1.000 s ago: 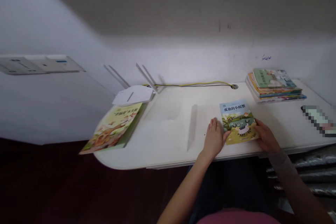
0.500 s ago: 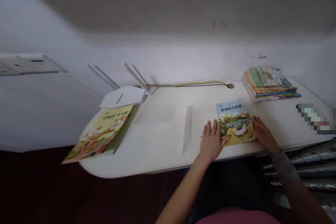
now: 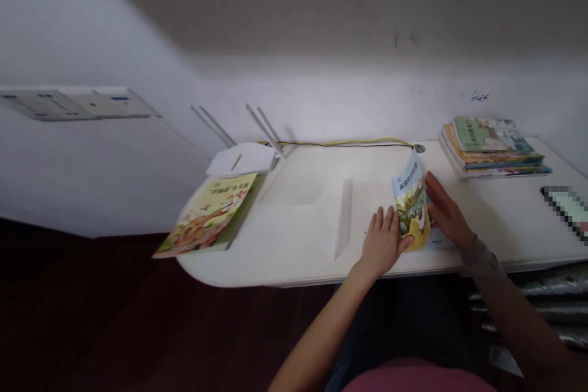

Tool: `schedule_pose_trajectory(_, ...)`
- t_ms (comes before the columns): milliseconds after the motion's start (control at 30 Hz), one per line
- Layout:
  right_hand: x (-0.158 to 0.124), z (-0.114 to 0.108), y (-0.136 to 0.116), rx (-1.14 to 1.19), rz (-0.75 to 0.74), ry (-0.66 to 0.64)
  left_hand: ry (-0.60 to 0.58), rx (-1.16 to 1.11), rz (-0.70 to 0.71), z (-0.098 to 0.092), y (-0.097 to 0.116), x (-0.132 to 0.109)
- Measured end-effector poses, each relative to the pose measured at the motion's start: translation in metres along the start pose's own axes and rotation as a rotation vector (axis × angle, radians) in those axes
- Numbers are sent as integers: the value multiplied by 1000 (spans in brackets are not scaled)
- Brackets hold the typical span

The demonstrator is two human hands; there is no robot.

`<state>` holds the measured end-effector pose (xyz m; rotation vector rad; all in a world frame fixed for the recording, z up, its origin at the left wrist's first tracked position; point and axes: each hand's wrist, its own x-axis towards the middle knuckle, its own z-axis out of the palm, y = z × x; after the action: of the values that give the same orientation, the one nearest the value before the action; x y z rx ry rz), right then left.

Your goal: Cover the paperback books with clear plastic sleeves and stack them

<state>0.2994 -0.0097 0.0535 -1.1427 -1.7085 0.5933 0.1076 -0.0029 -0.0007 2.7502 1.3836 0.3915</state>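
Note:
A book with a crab cover lies near the front edge of the white table, its cover lifted and curved up on the right side. My left hand rests on the table at the book's left edge, fingers spread and the thumb on the cover's lower corner. Behind the raised cover, my right hand touches its right edge; the fingers are extended, and their tips are partly hidden by the cover. Part of a page shows beneath, between the cover and my right hand.
A stack of books stands at the back right, with a blurred phone in front of it. On the left are a white router with antennas and a yellow-green book overhanging the table edge. Cables run along the wall.
The crab book's cover, flat before, is now lifted and bent leftward by my right hand. My left hand stays at the left edge. The view has shifted, moving the table's left items rightward.

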Motion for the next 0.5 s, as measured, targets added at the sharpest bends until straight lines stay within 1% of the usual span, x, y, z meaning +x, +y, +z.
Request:
schedule_pose_trajectory(100, 19, 14, -10, -264, -189, -48, -18, -6, 35, -8, -14, -4)
schedule_pose_trajectory(167, 28, 23, -18, -468, -248, -125, 3, 5, -7, -13, -30, -10)
schedule_pose_trajectory(267, 35, 37, -26, -736, -245, -263, 41, 11, -120, -15, -55, -20)
schedule_pose_trajectory(333, 35, 48, -28, -856, -224, -339, 58, -21, -161, -12, -68, -25)
schedule_pose_trajectory(400, 34, 61, -27, -937, -208, -365, 73, -65, -184, -9, -76, -28)
schedule_pose_trajectory(500, 32, 78, -22, -1006, -200, -352, 84, -105, -202, -6, -77, -28)
